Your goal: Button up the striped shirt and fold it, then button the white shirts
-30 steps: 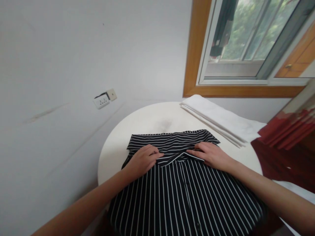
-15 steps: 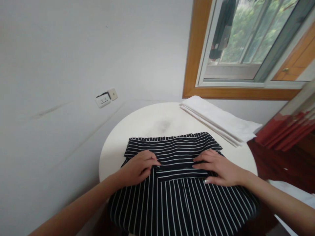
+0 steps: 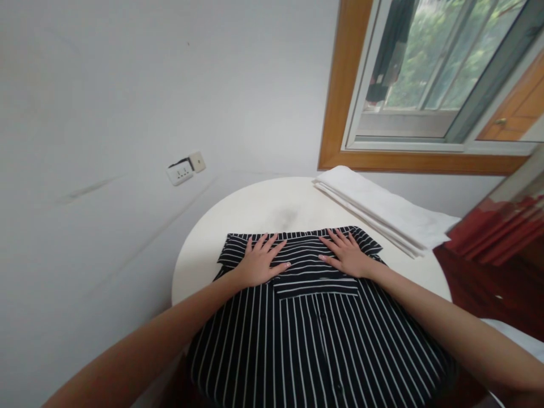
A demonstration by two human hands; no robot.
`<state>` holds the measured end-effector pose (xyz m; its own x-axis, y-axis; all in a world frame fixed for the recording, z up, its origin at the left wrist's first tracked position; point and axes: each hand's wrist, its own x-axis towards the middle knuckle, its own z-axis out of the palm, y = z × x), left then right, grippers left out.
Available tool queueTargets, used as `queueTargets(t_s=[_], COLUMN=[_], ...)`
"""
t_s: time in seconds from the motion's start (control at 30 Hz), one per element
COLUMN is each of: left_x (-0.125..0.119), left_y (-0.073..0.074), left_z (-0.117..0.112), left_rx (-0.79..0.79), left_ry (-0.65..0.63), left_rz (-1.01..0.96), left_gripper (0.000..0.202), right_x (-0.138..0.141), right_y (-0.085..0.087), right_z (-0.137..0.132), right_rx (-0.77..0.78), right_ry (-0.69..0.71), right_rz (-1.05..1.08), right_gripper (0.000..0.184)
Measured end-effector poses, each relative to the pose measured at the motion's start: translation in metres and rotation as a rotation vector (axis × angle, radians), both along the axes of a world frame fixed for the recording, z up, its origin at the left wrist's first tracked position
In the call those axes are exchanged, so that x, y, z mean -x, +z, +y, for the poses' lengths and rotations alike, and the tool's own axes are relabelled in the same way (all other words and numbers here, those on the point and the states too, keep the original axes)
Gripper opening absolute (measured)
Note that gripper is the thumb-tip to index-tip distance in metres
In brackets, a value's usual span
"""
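Observation:
A black shirt with white stripes (image 3: pixel 314 334) lies on a round white table (image 3: pixel 255 212), its far end folded over into a band of crosswise stripes. My left hand (image 3: pixel 260 262) rests flat on the left part of that folded band, fingers spread. My right hand (image 3: pixel 347 253) lies flat on the right part, fingers stretched out toward the far edge. Both palms press on the cloth and hold nothing. The shirt's near end hangs over the table's front edge.
A stack of folded white cloth (image 3: pixel 382 207) sits at the table's back right, under a wood-framed window (image 3: pixel 425 85). A wall socket (image 3: pixel 185 168) is on the white wall to the left. Dark red fabric (image 3: pixel 497 249) lies to the right.
Both hands have slid away from me, from the fold's near edge onto the folded band, and their fingers have flattened and spread. The fold now lies smoother.

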<state>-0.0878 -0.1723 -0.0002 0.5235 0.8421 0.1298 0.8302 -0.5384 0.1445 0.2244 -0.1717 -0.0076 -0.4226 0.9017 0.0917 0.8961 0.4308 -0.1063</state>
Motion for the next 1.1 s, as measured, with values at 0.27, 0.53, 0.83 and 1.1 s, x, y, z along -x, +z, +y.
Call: queueTargets(t_s=[0.27, 0.53, 0.83, 1.1], left_x=[0.003, 0.009, 0.008, 0.002], left_y=[0.005, 0.0, 0.001, 0.013], left_z=[0.06, 0.1, 0.121, 0.106], left_rx=[0.07, 0.046, 0.042, -0.155], left_ry=[0.044, 0.048, 0.056, 0.074], left_rz=[0.046, 0.052, 0.052, 0.011], left_gripper=[0.074, 0.076, 0.075, 0.068], right_x=[0.006, 0.01, 0.008, 0.005], right_y=[0.005, 0.003, 0.0, 0.011], right_z=[0.065, 0.1, 0.123, 0.115], right_rx=[0.039, 0.011, -0.032, -0.248], right_ry=[-0.037, -0.052, -0.032, 0.042], right_rz=[-0.021, 0.006, 0.042, 0.15], right_gripper=[0.076, 0.078, 0.075, 0.048])
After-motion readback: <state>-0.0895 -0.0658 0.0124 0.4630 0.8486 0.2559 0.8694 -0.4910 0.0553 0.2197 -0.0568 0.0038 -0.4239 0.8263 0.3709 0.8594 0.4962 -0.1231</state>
